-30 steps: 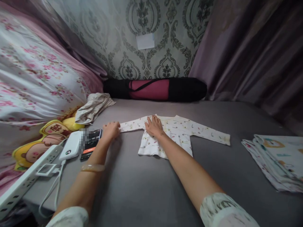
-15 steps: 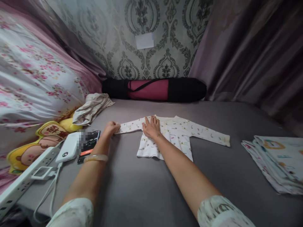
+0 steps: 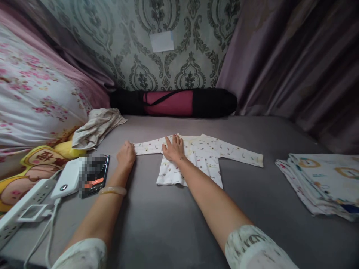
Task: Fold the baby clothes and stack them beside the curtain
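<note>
A small white long-sleeved shirt (image 3: pixel 198 158) with a tiny scattered print lies spread flat on the grey sheet (image 3: pixel 165 220), both sleeves stretched out sideways. My left hand (image 3: pixel 126 154) is closed around the cuff of the left-hand sleeve, hiding the cuff's end. Flat on the shirt near that sleeve's shoulder rests my right hand (image 3: pixel 174 148), its fingers apart and pressing on the fabric. The right-hand sleeve lies untouched, angled slightly toward me.
Folded printed cloths (image 3: pixel 322 183) are stacked at the right. Left of my arm are a phone (image 3: pixel 98 175), a white power bank (image 3: pixel 67 177) and a power strip (image 3: pixel 28 209) with cables. A crumpled cloth (image 3: pixel 97 127) and a black-and-pink roll bag (image 3: pixel 168 102) lie farther back.
The whole view has shifted a little, so things appear farther left. My left hand has turned slightly at the cuff, still gripping it; my right hand stays on the shirt.
</note>
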Available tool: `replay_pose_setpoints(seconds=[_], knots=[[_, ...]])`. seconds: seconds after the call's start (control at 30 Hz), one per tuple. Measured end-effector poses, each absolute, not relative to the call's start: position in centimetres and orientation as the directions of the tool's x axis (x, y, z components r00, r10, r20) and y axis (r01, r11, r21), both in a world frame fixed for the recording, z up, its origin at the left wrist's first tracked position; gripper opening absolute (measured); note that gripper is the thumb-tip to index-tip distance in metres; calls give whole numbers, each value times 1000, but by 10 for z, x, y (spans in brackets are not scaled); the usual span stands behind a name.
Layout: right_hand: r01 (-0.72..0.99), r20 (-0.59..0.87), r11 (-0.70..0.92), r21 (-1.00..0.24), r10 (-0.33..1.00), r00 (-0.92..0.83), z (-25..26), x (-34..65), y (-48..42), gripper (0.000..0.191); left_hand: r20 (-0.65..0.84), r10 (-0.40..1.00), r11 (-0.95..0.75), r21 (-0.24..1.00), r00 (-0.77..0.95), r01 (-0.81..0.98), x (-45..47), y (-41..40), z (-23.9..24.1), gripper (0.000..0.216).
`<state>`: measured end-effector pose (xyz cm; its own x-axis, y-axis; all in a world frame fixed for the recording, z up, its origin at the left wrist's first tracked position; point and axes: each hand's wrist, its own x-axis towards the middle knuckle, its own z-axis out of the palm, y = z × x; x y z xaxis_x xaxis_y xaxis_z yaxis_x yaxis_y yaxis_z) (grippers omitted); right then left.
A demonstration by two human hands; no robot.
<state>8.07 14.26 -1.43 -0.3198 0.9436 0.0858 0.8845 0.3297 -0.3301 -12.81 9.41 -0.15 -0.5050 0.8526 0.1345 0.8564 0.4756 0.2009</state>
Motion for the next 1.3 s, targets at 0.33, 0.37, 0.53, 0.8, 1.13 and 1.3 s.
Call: replay_pose_setpoints(seconds=[0.33,0.37,0.53,0.8,1.13,1.3], knots=[[679,230,407,-611,912,-339,20,149,140,50,154,874,405,293,-460,866,-107,57,16,39],[679,238,361,-639,932,-272,23,168,133,46,59,911,365,344,-408,865,-102,51,16,36],[732,74,67,-678,997,-23,21,264,84,30,-183,966,257,571,-184,780,-68,18,17,43],[912,-83,-76,-403,995,46,12,309,23,33,-222,958,282,615,-182,736,-34,-2,22,35],[913,-61,-23,-408,998,-2,11,292,2,19,-203,960,279,689,-191,669,-25,3,16,27],[850,-31,-44,-525,999,32,10,294,5,14,-213,961,272,851,-177,449,-24,3,15,32]])
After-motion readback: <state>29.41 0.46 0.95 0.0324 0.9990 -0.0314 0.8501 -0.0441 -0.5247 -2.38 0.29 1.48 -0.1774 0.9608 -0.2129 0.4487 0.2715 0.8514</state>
